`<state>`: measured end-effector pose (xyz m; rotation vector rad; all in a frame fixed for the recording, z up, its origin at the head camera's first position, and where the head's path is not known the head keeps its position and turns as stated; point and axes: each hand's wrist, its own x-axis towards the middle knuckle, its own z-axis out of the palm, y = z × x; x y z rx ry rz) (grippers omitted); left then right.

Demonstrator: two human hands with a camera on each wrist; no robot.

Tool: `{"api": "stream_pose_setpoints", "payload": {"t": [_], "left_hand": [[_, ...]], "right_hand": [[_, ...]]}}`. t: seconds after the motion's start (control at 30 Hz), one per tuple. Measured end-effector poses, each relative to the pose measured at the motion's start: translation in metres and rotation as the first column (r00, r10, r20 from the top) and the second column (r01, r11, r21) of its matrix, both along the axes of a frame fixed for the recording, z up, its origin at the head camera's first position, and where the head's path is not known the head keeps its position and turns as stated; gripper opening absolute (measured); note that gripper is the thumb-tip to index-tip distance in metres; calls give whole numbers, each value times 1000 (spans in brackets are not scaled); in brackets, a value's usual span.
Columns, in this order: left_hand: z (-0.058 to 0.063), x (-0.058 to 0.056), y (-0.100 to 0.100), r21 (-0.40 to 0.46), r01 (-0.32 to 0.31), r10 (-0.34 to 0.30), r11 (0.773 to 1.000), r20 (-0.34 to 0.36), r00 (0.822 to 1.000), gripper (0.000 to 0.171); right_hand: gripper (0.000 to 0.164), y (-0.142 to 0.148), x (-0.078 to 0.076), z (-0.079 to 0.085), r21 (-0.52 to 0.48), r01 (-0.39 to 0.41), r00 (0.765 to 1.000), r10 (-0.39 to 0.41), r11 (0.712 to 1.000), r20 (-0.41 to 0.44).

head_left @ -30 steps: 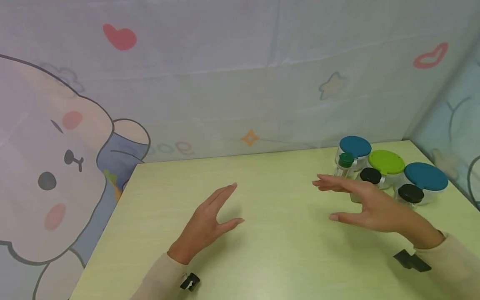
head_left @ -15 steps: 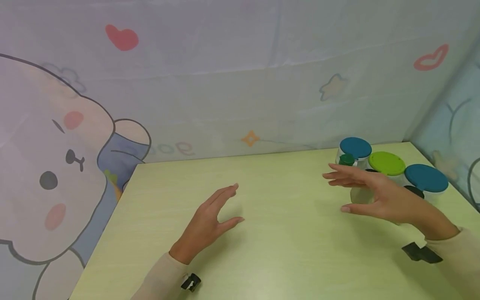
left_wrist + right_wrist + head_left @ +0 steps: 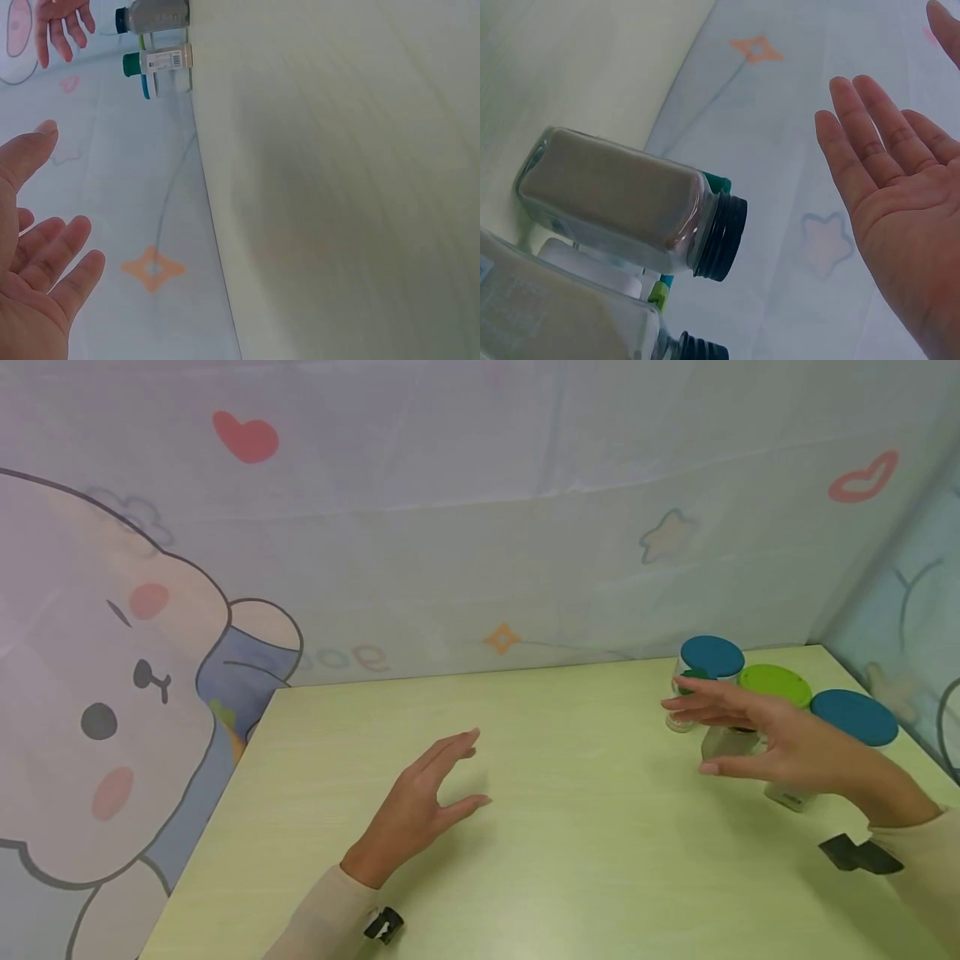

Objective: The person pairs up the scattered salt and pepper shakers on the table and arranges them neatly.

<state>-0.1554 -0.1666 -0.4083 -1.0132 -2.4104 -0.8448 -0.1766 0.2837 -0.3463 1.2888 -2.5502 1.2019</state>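
Note:
My left hand [image 3: 411,802] is held over the middle-left of the table, fingers extended and thumb apart, holding nothing. On the right, my right hand [image 3: 802,747] hovers at the cluster of jars, fingers loosely extended and nothing in its grasp. Close to it in the right wrist view stand a clear square spice jar [image 3: 615,195] with a black cap and greyish-brown powder, and a second powder jar [image 3: 562,315]. The green-capped small bottle [image 3: 163,61] has a white label. In the head view my right hand covers the black caps.
Behind the jars are a blue-lidded container [image 3: 712,653], a green-lidded container [image 3: 780,681] and another blue-lidded container [image 3: 855,717]. They stand near the back right of the pale yellow table [image 3: 540,827]. A printed cloth backdrop [image 3: 450,510] rises behind the table's far edge.
My right hand has moved to the right and slightly toward the back, over the spice jars. My left hand has barely moved.

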Motion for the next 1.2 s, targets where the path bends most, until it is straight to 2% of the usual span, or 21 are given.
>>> {"api": "stream_pose_setpoints", "payload": {"t": [0.17, 0.47, 0.63, 0.8, 1.03, 1.2], "left_hand": [[0, -1, 1, 3, 3, -3, 1000, 7, 1000, 79], [-1, -1, 4, 6, 18, -18, 1000, 3, 1000, 80], [-3, -2, 5, 7, 26, -26, 1000, 7, 1000, 79], [-3, -4, 7, 3, 35, -35, 999, -3, 999, 79], [-3, -8, 13, 7, 48, -48, 999, 21, 999, 78], [-5, -12, 21, 18, 62, -63, 998, 16, 998, 76]], "right_hand": [[94, 7, -5, 3, 63, 27, 1000, -28, 998, 12], [92, 17, -10, 8, 83, 69, 997, -72, 994, 30], [90, 22, -14, 9, 91, 59, 997, -63, 994, 41], [89, 27, -19, 11, 101, 56, 998, -57, 993, 13], [91, 35, -23, 15, 172, 134, 990, -140, 976, 21], [86, 40, -25, 18, 182, 149, 987, -157, 972, 30]]}}
